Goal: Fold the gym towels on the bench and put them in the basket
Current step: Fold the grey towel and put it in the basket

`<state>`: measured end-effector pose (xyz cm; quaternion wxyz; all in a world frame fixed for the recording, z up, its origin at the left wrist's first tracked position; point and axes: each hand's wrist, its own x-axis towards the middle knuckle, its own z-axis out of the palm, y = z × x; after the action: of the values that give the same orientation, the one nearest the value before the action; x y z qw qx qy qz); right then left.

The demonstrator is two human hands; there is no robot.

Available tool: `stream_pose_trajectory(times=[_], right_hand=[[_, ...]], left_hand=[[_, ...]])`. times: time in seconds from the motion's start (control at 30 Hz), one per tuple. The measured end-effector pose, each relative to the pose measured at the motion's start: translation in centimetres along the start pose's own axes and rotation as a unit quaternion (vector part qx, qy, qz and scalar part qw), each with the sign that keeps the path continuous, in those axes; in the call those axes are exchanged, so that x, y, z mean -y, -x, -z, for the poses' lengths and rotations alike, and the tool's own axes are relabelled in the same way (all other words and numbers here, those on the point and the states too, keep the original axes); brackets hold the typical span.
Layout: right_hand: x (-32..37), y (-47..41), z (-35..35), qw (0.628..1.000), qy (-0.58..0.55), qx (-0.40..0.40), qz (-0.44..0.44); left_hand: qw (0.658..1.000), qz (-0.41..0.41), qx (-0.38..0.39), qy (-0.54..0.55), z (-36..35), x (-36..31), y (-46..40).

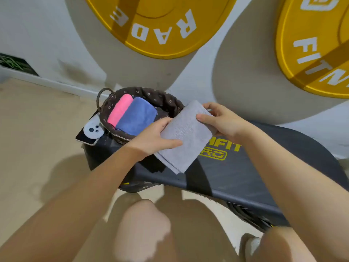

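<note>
Two folded towels, pink (119,109) and blue (136,115), lie in the basket (171,103). Just beside the basket, over the tabletop (245,173), my left hand (154,138) and right hand (221,120) pinch the folded grey towel (186,137).

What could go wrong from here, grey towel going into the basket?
The basket is mostly filled by the pink towel and blue towel, so the grey towel may bunch or unfold. The basket sits near the bench end, beside a phone; a push from the hands could shift either.
</note>
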<state>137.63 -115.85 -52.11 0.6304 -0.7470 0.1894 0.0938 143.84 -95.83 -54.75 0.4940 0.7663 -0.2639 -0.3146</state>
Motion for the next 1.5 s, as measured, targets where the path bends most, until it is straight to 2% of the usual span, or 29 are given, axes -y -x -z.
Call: stream_pose_trajectory(times=[0.1, 0.17, 0.27, 0.4, 0.5, 0.63, 0.7, 0.77, 0.83, 0.9, 0.93, 1.0, 1.07, 1.13, 1.33, 1.5], right_hand=[[1.3, -2.9, -2.6, 0.998, 0.012, -0.045, 0.03], [1.8, -5.2, -3.6, 0.996, 0.043, -0.047, 0.057], [2.5, -9.3, -4.8, 0.993, 0.096, 0.004, 0.072], [2.8, -15.7, -6.6, 0.964, 0.254, 0.036, 0.065], [2.2, -19.5, -7.9, 0.938, 0.34, 0.049, 0.052], [0.6, -21.9, -9.4, 0.894, 0.438, 0.096, 0.011], [-0.4, -22.5, -10.2, 0.887, 0.451, 0.096, 0.013], [-1.3, -22.9, -10.8, 0.887, 0.455, 0.081, 0.009], [-1.8, -23.1, -11.0, 0.881, 0.47, 0.044, 0.022], [-1.6, -22.5, -10.9, 0.854, 0.517, -0.021, 0.058], [-1.4, -22.0, -10.8, 0.837, 0.54, -0.036, 0.083], [-1.3, -21.2, -10.9, 0.827, 0.553, 0.006, 0.098], [-1.6, -20.3, -11.2, 0.821, 0.556, 0.113, 0.062], [-2.2, -19.9, -11.4, 0.816, 0.554, 0.16, 0.035], [-2.1, -19.0, -10.9, 0.839, 0.518, 0.167, -0.002], [-0.4, -15.8, -9.5, 0.863, 0.471, 0.182, -0.005]], left_hand=[[0.997, 0.021, -0.066, 0.032, 2.4, 0.9, 0.5], [0.992, 0.033, -0.118, 0.003, 3.5, 1.7, 0.2], [0.98, 0.061, -0.173, -0.083, 4.6, 3.2, -0.9], [0.957, 0.142, -0.215, -0.136, 6.2, 4.9, -3.9], [0.944, 0.177, -0.217, -0.172, 7.3, 6.1, -5.8], [0.928, 0.223, -0.145, -0.263, 7.2, 8.2, -6.8], [0.909, 0.218, -0.129, -0.331, 6.7, 9.0, -7.1], [0.9, 0.219, -0.143, -0.348, 6.3, 9.4, -7.3], [0.871, 0.224, -0.178, -0.399, 6.0, 9.3, -7.3], [0.802, 0.161, -0.207, -0.537, 5.7, 8.9, -7.4], [0.783, 0.103, -0.201, -0.579, 5.4, 8.5, -7.6], [0.817, 0.034, -0.092, -0.568, 4.8, 7.5, -7.8], [0.841, 0.045, 0.018, -0.539, 3.9, 7.5, -8.1], [0.831, 0.087, 0.072, -0.544, 3.3, 7.8, -8.3], [0.806, 0.197, 0.145, -0.538, 2.5, 7.4, -8.7], [0.836, 0.199, 0.165, -0.484, 3.1, 4.8, -7.2]])
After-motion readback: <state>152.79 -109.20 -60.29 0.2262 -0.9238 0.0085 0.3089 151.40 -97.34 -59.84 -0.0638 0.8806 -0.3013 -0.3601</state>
